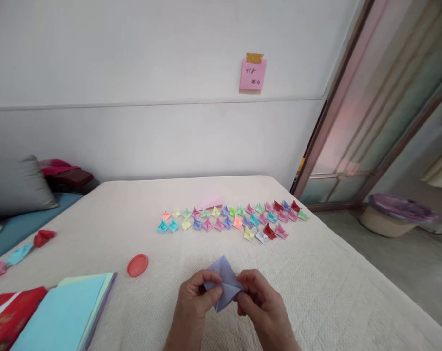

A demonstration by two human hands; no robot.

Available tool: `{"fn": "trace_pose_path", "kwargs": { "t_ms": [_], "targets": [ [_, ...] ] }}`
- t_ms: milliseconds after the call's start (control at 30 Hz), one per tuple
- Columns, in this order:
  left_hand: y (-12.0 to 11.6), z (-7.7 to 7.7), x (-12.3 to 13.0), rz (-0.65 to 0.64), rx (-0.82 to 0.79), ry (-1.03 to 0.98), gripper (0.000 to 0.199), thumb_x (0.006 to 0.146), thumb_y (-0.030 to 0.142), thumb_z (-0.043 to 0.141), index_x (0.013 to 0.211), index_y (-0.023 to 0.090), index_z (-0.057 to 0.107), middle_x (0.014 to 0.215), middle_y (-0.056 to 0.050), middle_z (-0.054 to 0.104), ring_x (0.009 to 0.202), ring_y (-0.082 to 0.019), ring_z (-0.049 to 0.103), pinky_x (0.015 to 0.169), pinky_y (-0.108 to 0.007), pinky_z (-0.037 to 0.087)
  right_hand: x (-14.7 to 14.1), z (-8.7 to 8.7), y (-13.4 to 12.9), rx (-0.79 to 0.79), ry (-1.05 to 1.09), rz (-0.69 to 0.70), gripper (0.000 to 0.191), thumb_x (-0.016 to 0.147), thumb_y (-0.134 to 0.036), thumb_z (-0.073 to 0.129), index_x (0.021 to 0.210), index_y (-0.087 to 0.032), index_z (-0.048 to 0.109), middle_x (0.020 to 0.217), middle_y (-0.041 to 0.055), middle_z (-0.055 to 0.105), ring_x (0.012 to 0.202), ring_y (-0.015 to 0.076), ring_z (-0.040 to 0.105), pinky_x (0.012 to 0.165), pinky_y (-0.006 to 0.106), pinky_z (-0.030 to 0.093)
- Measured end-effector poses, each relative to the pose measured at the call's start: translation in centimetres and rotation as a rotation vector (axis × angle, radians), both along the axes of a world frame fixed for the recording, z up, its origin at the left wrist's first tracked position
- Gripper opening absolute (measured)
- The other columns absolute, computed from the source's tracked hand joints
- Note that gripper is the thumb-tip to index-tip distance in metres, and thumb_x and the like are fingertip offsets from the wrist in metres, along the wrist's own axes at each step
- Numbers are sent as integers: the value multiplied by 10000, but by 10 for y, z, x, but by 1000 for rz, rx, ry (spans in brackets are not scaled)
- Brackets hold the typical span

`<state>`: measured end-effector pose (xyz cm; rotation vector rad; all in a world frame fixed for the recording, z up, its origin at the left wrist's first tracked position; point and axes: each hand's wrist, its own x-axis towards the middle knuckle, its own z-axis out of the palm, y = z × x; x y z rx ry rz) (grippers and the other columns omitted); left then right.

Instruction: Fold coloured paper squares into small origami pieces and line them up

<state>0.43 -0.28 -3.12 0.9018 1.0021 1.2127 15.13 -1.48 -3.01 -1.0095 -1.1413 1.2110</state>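
Observation:
A folded purple paper square [223,272] is held up over the cloth-covered table [191,302], one corner pointing away from me. My left hand [201,292] pinches its left side between thumb and fingers. At the right corner, my right hand [259,297] grips the paper edge, its fingertips partly hidden behind it. Creases run across the middle of the square. Beyond my hands stand rows of small folded paper pieces [219,224] in many colours, several of them red, pink, yellow and blue.
At the left lie a stack of coloured paper sheets [63,307], a red packet [16,307] and a red round lid [137,265]. Crumpled paper pieces [19,254] lie farther left. A pink note [252,75] is taped to the wall. A lined bin [396,214] stands right.

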Motion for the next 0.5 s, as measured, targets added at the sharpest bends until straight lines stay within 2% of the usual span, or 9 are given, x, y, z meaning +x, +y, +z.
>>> {"fn": "trace_pose_path", "kwargs": {
  "t_ms": [233, 500],
  "targets": [
    [1, 1, 0, -33, -13, 5, 84, 647, 205, 708, 670, 170, 635, 549, 51, 487, 539, -102, 380, 516, -225, 276, 0, 1, 1, 25, -29, -22, 67, 740, -152, 563, 757, -215, 578, 607, -52, 488, 518, 103, 468, 469, 208, 397],
    [3, -4, -1, -4, -33, 29, 51, 615, 159, 706, 644, 159, 664, 548, 44, 498, 542, -101, 402, 523, -226, 285, 2, 2, -1, -43, 56, 5, 13, 754, -196, 574, 759, -208, 576, 578, -53, 499, 512, 106, 476, 490, 223, 368]
  ]
}}
